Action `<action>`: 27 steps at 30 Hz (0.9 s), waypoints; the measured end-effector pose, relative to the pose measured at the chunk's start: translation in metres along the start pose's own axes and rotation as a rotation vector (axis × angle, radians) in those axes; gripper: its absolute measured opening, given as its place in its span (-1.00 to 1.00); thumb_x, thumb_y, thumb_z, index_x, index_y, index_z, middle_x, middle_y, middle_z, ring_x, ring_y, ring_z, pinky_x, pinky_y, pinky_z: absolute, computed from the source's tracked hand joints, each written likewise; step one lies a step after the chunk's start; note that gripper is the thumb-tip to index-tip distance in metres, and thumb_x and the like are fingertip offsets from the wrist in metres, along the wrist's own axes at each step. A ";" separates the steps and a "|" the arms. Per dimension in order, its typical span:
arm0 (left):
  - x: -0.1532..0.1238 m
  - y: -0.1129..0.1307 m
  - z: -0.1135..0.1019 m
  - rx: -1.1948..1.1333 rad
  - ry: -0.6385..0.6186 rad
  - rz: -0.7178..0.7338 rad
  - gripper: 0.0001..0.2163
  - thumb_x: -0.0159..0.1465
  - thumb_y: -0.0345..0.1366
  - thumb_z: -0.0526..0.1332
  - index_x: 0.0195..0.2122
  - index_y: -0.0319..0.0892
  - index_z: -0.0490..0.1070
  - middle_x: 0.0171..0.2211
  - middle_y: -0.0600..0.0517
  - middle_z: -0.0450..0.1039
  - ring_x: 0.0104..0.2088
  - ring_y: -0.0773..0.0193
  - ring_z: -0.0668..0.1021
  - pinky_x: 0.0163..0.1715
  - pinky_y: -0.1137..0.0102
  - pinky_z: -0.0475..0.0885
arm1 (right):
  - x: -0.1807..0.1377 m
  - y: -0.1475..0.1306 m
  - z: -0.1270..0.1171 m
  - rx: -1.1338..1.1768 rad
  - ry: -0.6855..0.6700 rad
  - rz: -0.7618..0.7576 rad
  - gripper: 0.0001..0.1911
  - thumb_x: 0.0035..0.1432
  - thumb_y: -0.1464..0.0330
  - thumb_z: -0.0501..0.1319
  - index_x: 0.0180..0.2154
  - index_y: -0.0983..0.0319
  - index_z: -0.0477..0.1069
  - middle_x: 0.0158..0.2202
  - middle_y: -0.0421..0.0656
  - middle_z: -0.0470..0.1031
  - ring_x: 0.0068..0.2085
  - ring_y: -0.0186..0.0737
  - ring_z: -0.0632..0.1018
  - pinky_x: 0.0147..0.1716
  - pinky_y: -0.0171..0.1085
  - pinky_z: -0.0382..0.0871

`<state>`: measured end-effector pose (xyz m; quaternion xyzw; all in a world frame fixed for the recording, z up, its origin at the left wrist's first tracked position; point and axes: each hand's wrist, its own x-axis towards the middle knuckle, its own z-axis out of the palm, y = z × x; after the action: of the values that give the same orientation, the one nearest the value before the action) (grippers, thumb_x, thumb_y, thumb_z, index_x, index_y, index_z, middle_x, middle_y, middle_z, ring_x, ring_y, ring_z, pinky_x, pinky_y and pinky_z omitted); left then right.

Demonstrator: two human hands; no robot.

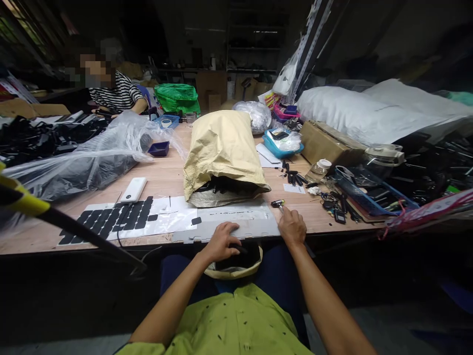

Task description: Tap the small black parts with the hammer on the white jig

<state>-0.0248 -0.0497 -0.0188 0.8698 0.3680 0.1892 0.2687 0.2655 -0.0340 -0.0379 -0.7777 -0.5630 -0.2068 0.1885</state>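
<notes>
My left hand (221,241) presses the white backing sheet (236,222) flat; my right hand (291,227) pinches small tweezers (278,203), poised to lift the next pad.

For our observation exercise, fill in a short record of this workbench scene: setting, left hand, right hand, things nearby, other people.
Setting: wooden table, dim workshop
Left hand: resting on the backing sheet at the table edge, over a small bowl in the lap
Right hand: on the table edge, fingers near a small tool
Nearby: tan sack, sheet of black pads, white power bank
Others: a person in a striped shirt, far left
</notes>
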 end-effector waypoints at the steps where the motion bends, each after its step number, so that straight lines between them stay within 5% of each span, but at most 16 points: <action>1: -0.008 0.001 0.003 0.022 0.008 0.008 -0.74 0.00 -0.26 0.51 -0.25 0.05 0.65 0.24 -0.02 0.32 0.24 -0.12 0.30 0.22 -0.02 0.24 | 0.000 0.000 0.000 -0.001 0.003 -0.001 -0.67 0.21 0.48 0.09 -0.09 0.22 0.56 -0.35 -0.06 0.37 -0.30 -0.15 0.34 -0.38 -0.24 0.09; 4: -0.013 -0.001 0.005 0.035 0.060 0.036 -0.69 -0.02 -0.24 0.52 -0.21 0.00 0.63 0.23 -0.06 0.33 0.21 -0.12 0.34 0.20 -0.03 0.28 | -0.001 0.003 0.003 0.009 -0.003 -0.014 -0.69 0.20 0.46 0.12 -0.08 0.21 0.55 -0.35 -0.07 0.36 -0.31 -0.17 0.32 -0.39 -0.25 0.08; 7: 0.009 -0.016 -0.010 -0.007 0.211 -0.026 -0.85 0.15 -0.26 0.38 -0.23 -0.07 0.59 0.01 -0.08 0.49 0.05 0.01 0.47 0.09 0.08 0.40 | -0.002 0.005 0.005 0.020 -0.002 -0.027 -0.69 0.17 0.45 0.15 -0.07 0.21 0.53 -0.36 -0.09 0.34 -0.32 -0.18 0.31 -0.39 -0.26 0.07; 10: 0.042 -0.041 -0.042 0.018 0.393 -0.275 -0.83 0.30 -0.39 0.13 -0.26 -0.13 0.54 -0.25 -0.04 0.53 -0.18 0.14 0.54 -0.08 0.19 0.49 | -0.002 0.005 0.007 0.021 0.024 -0.025 -0.68 0.16 0.46 0.15 -0.06 0.21 0.53 -0.37 -0.10 0.34 -0.32 -0.18 0.31 -0.39 -0.26 0.07; 13: 0.065 -0.065 -0.077 0.144 0.496 -0.548 -0.76 0.28 -0.45 0.10 -0.13 -0.17 0.52 -0.17 -0.10 0.54 -0.12 0.09 0.55 -0.04 0.19 0.48 | -0.003 0.004 0.008 0.033 0.030 -0.023 -0.68 0.17 0.46 0.14 -0.07 0.21 0.53 -0.36 -0.09 0.34 -0.32 -0.18 0.32 -0.39 -0.26 0.07; 17: 0.078 -0.081 -0.101 0.304 0.409 -0.704 -0.66 0.22 -0.52 0.13 -0.03 -0.13 0.51 0.05 -0.13 0.46 0.07 0.00 0.51 0.05 0.19 0.43 | -0.004 0.001 0.008 0.027 0.032 -0.021 -0.69 0.18 0.45 0.13 -0.08 0.22 0.53 -0.36 -0.09 0.35 -0.32 -0.17 0.34 -0.40 -0.26 0.07; 21: 0.083 -0.083 -0.103 0.363 0.325 -0.863 -0.73 0.18 -0.49 0.20 -0.13 -0.12 0.54 0.06 -0.16 0.43 0.04 -0.08 0.53 -0.02 0.15 0.44 | -0.005 0.000 0.007 0.006 0.032 -0.015 -0.68 0.18 0.44 0.12 -0.07 0.22 0.52 -0.36 -0.08 0.36 -0.30 -0.16 0.34 -0.39 -0.26 0.09; 24: 0.082 -0.083 -0.101 0.328 0.343 -0.836 -0.79 0.16 -0.44 0.25 -0.18 -0.13 0.55 0.01 -0.16 0.46 0.01 -0.10 0.54 -0.05 0.16 0.43 | -0.005 -0.001 0.007 0.012 0.017 -0.011 -0.68 0.18 0.44 0.12 -0.06 0.22 0.52 -0.35 -0.08 0.36 -0.30 -0.15 0.35 -0.39 -0.25 0.10; 27: 0.076 -0.081 -0.096 0.181 0.408 -0.641 -0.84 0.12 -0.38 0.30 -0.24 -0.14 0.54 -0.13 -0.11 0.52 -0.05 -0.03 0.55 -0.07 0.22 0.43 | -0.005 -0.002 0.006 0.021 0.001 -0.003 -0.67 0.19 0.44 0.11 -0.05 0.22 0.52 -0.34 -0.07 0.37 -0.29 -0.15 0.35 -0.38 -0.25 0.12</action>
<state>-0.0687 0.0859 0.0177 0.6757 0.6819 0.2315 0.1576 0.2629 -0.0341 -0.0456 -0.7748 -0.5661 -0.2014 0.1966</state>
